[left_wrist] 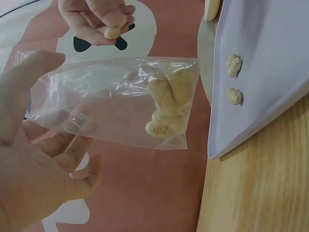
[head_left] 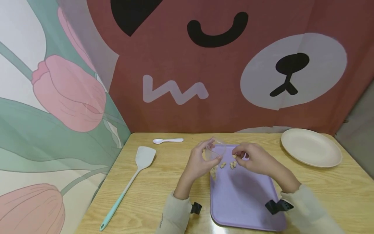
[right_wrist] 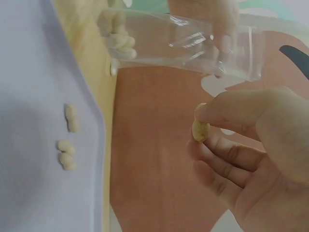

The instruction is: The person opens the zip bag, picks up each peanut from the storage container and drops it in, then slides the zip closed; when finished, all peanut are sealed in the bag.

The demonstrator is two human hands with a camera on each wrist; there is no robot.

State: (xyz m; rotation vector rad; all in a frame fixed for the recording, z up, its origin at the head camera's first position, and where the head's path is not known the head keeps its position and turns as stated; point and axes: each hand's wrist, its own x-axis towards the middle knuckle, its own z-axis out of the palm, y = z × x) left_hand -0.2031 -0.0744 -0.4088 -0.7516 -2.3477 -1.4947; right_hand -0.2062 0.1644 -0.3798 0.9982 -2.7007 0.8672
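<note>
Head view: beside a lilac tray (head_left: 248, 201), the left hand (head_left: 201, 162) grips a clear plastic bag (head_left: 217, 149) near its top; the right hand (head_left: 258, 159) pinches a peanut (head_left: 234, 156). Left wrist: bagged peanuts (left_wrist: 168, 99) sit at the bottom, below that grip. Right wrist: the pinched peanut pokes out between thumb and fingertips

i'm seeing soft, even light in the head view, a faint shadow falling across the tray (head_left: 245, 201) and white glare flaring on the table (head_left: 163, 172) at the bottom edge. the bag (left_wrist: 113, 84) is throwing glints; the right wrist view is looking hazy.
</note>
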